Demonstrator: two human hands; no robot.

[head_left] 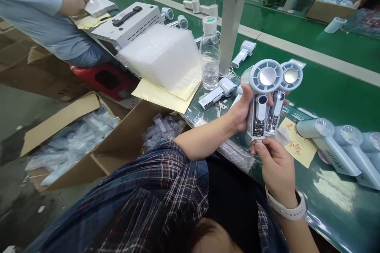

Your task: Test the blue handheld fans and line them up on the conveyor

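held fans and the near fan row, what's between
The head view shows a yellow note with red writing and a whitish scrap between the held fans and near fan row.

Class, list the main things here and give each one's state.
Front fan: held, circuit board exposed
Rear fan: held, circuit board exposed
Left hand: closed around both fans
Right hand: pinching at front fan's base
Bottle: upright, capped
Cardboard box: open, filled
Yellow note: written on
Wristband: on right wrist
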